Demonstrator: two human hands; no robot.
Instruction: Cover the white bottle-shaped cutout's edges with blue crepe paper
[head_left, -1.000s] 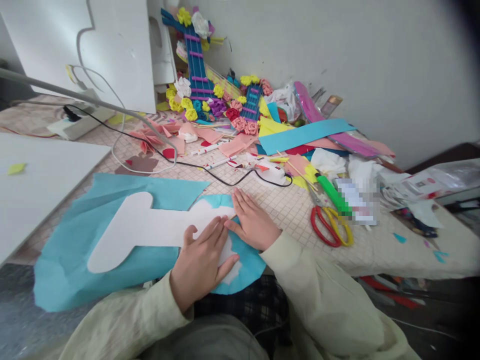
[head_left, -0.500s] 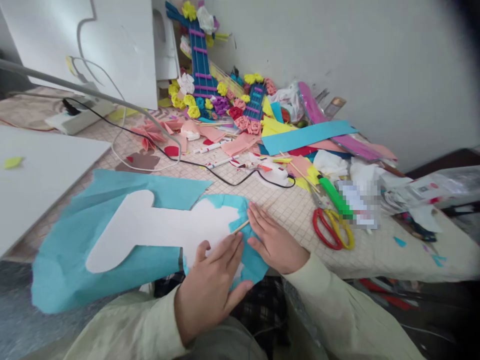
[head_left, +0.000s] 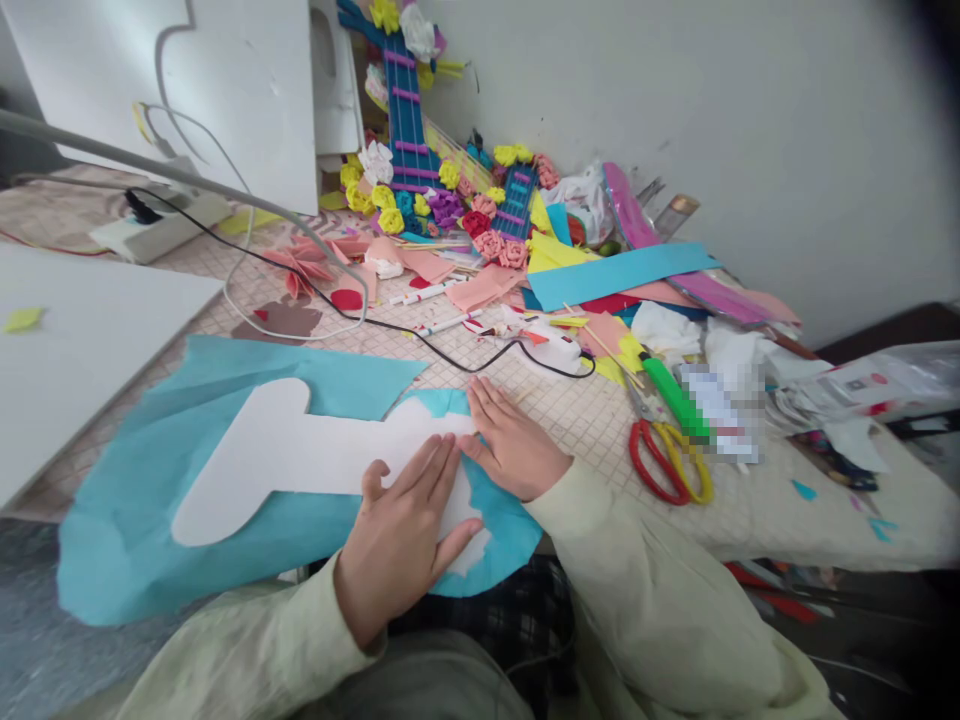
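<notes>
A white guitar-shaped cutout point(head_left: 300, 455) lies on a large sheet of blue paper point(head_left: 135, 520) at the table's near edge. My left hand point(head_left: 401, 540) rests flat on the cutout's rounded body, fingers stretched out and pointing away from me. My right hand point(head_left: 514, 445) lies flat beside it on the right, fingers together, pressing the blue paper against the cutout's edge. The two hands touch at the fingertips. Neither hand holds anything that I can see.
Red and yellow scissors point(head_left: 667, 460) and a green-handled tool point(head_left: 671, 395) lie to the right. A black cable point(head_left: 420, 340) crosses the checked table. Paper flowers point(head_left: 450, 200), coloured paper scraps and a blue guitar model crowd the back. A white board point(head_left: 82, 340) lies at left.
My hands slid back left over the cutout's body after moving right along its edge. A thin wooden stick seen by my right fingers half a second ago is hidden now.
</notes>
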